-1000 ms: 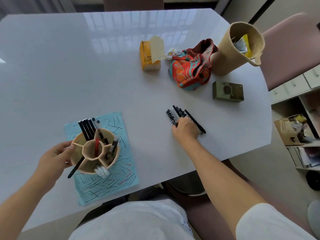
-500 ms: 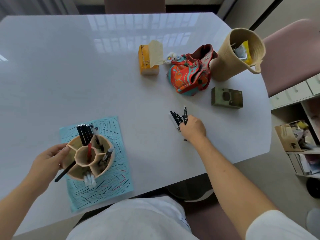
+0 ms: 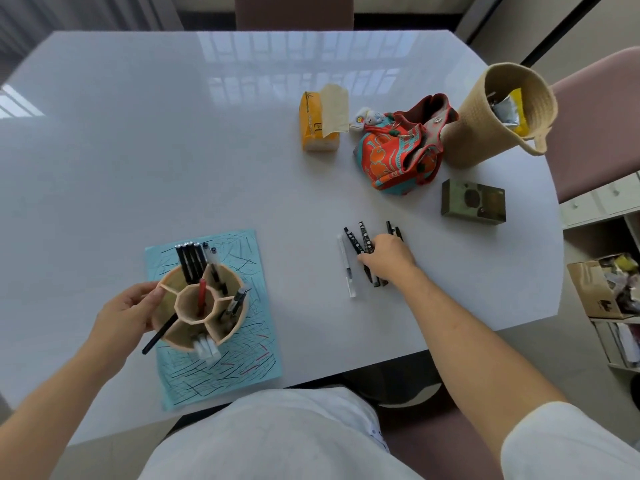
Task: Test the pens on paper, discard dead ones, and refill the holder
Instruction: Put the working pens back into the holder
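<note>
A person's left hand [image 3: 126,311] grips the rim of a tan, honeycomb-compartment pen holder [image 3: 200,306], tilted over a light blue sheet of scribbled paper [image 3: 221,355] on the white worktop [image 3: 173,150]. The right hand [image 3: 389,259] rests, fingers curled, on a loose cluster of black pens [image 3: 360,242]; whether it grips any cannot be told. A clear white pen [image 3: 347,266] lies just beside them.

Glossy white table [image 3: 173,150], woven basket [image 3: 485,133], scribbled paper [image 3: 249,362]
</note>
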The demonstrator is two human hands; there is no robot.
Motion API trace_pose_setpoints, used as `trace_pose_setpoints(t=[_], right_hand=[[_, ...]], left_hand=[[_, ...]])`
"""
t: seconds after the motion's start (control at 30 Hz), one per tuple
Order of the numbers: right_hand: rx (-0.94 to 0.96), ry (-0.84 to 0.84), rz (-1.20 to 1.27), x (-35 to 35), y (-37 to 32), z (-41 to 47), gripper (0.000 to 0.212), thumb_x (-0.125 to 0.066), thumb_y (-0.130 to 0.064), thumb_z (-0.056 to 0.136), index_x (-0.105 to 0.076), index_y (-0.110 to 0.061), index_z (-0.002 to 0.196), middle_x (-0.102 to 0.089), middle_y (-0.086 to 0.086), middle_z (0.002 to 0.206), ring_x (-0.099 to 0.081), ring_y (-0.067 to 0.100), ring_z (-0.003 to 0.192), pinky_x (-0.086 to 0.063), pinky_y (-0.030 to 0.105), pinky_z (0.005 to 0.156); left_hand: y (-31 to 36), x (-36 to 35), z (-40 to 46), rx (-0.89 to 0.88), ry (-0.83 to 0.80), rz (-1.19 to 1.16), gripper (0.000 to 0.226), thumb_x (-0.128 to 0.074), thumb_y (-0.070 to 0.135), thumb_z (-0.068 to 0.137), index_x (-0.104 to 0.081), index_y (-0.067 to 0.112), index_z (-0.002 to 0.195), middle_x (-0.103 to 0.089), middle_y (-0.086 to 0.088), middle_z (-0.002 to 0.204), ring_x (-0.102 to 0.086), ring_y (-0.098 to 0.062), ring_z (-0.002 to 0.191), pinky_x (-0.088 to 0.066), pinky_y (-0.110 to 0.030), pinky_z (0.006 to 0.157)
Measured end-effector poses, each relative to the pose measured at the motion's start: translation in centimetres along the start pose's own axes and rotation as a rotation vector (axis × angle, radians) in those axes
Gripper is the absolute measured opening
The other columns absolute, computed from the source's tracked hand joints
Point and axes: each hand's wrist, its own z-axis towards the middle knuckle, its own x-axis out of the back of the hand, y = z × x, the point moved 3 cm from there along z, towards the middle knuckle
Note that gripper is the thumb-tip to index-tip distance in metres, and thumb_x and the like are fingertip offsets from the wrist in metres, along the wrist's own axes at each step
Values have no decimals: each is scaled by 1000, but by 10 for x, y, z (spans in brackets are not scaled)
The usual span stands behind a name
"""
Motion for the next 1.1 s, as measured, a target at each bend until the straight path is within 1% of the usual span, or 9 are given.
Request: trace_pose_setpoints(t=[0.07,0.17,0.23,0.33,0.47,0.63,0.8,0.97,1.1], right_hand=[[-13,10,16,3,0,-2,31,-72,-38,87,-63,-10,80,-58,3,69,-57,21,65,-39,28,51],[-15,102,134,12,-4,-13,32,-70,-34,88,-58,-10,70,-61,6,70,-60,26,69,-38,29,53],[-21,192,330,16,-14,-29,34,-71,-32,87,-56,-12,64,-60,5,62,-59,21,59,-35,27,49],[-19,181,764,10,-42,-64,27,-72,-24,89,-63,-6,70,-65,4,51,-56,15,41,-45,28,42],[105,88,1054,-9,-86,-106,20,-74,-16,90,-70,-3,76,-69,15,61,-60,20,45,-52,29,43],[227,51,1126,-19,-122,-131,18,-76,-26,87,-75,-12,75,-70,16,65,-62,23,51,-54,30,48],[236,73,1084,-19,-133,-136,16,-76,-25,91,-76,-25,75,-70,9,63,-62,18,51,-53,27,48],[177,75,1115,-28,-126,-138,15,-75,-22,93,-75,-10,85,-72,11,70,-64,21,56,-55,32,52],[158,74,1124,-36,-124,-144,17,-74,-23,94,-75,-7,89,-74,14,75,-66,23,60,-57,33,55]], left_hand=[[0,-1,-3,9,-11,-7,13,-62,30,99,-75,29,99,-78,-5,92,-76,-23,79,-60,-37,68],[0,1,-10,39,-40,-15,12,-62,26,99,-74,24,101,-77,-9,91,-76,-27,77,-61,-33,63],[-3,3,-14,57,-62,-16,11,-62,26,99,-73,22,102,-76,-14,92,-75,-29,73,-61,-33,63],[-9,6,-17,55,-92,6,11,-62,28,99,-72,25,103,-73,-16,96,-73,-31,74,-62,-38,70],[-14,7,-21,37,-108,26,11,-61,27,100,-70,28,107,-71,-16,97,-72,-22,69,-61,-31,67],[-10,10,-18,12,-133,22,15,-62,27,99,-69,28,113,-68,-18,100,-65,-16,65,-61,-32,70],[-10,11,-14,-10,-170,40,16,-62,28,99,-68,28,114,-70,-15,98,-66,-16,67,-62,-31,71],[-14,13,-13,-18,-189,27,14,-64,30,98,-68,30,111,-71,-11,94,-68,-16,69,-60,-27,68],[-15,13,-13,-25,-205,24,14,-63,31,98,-67,30,111,-71,-11,95,-68,-17,72,-61,-28,70]])
